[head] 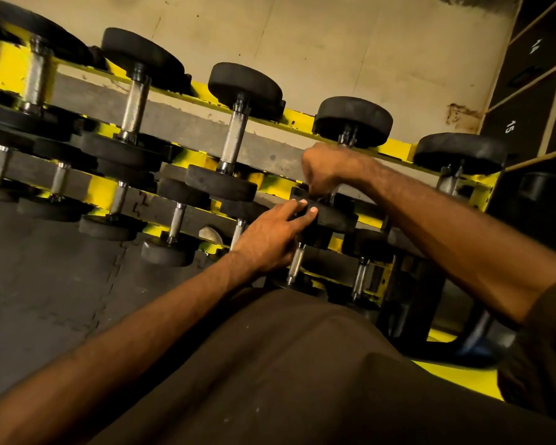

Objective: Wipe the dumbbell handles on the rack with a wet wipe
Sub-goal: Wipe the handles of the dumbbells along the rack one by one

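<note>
Black dumbbells with chrome handles lie in rows on a yellow rack (297,118). My right hand (326,170) is curled round the handle of the fourth top-row dumbbell (353,120); the handle is almost wholly hidden inside the fist, and I cannot see a wipe. My left hand (275,234) lies with straight fingers on that dumbbell's near black head (337,216). To its left stands a dumbbell with a bare knurled handle (235,139). Another dumbbell (459,152) sits at the rack's right end.
Lower tiers hold smaller dumbbells (174,226). A beige wall (350,43) rises behind the rack. Dark lockers numbered 14 and 15 (527,91) stand at the right. Interlocking dark floor mats (45,284) lie at the left. My dark shirt fills the bottom.
</note>
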A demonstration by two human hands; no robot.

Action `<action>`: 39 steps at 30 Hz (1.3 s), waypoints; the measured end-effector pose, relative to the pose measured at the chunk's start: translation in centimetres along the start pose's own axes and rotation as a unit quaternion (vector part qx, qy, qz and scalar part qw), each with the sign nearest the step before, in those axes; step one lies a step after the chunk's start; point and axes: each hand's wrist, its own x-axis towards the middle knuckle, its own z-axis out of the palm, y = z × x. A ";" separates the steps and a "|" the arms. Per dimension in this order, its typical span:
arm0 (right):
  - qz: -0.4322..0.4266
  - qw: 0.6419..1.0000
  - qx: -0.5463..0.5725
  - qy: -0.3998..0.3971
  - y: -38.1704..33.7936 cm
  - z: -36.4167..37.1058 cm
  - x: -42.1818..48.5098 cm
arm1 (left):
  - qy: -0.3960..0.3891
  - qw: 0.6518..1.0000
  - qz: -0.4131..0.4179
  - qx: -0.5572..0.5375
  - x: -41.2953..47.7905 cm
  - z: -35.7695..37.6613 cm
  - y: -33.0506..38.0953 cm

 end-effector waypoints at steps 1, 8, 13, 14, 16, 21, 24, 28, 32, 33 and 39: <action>0.013 0.998 0.016 0.056 0.6 0.0 -0.3 | 0.000 1.000 -0.006 -0.001 -0.1 -0.1 -0.1; 0.052 0.943 0.266 0.194 3.5 5.6 -5.5 | 0.007 1.000 -0.003 -0.005 0.5 -0.6 0.1; 0.152 0.816 0.421 0.365 3.6 7.0 -3.9 | -0.002 1.000 -0.006 0.001 0.3 -0.9 -0.2; 0.164 0.805 0.427 0.377 3.4 7.3 -3.7 | -0.003 1.000 -0.007 0.002 0.2 -1.0 -0.1; 0.204 0.781 0.446 0.386 3.2 8.5 -3.9 | -0.002 1.000 -0.008 0.004 0.1 -1.0 0.0; 0.213 0.775 0.535 0.259 4.0 10.7 -5.3 | 0.002 1.000 -0.003 0.002 0.6 -0.8 0.3; 0.245 0.717 0.594 0.272 4.5 9.7 -4.2 | 0.004 1.000 -0.005 0.005 0.5 -1.0 0.1; 0.287 0.652 0.632 0.306 4.7 9.1 -2.9 | 0.004 1.000 -0.005 0.007 0.5 -1.1 0.2; 0.284 0.697 0.621 0.221 4.0 10.5 -3.9 | 0.006 1.000 -0.008 0.001 0.6 -1.0 0.3; 0.284 0.702 0.622 0.201 4.1 10.4 -4.1 | 0.009 1.000 -0.009 0.000 0.5 -1.0 0.3; 0.302 0.518 0.770 0.220 6.2 8.2 -1.4 | 0.013 1.000 -0.010 -0.011 0.7 -1.4 0.7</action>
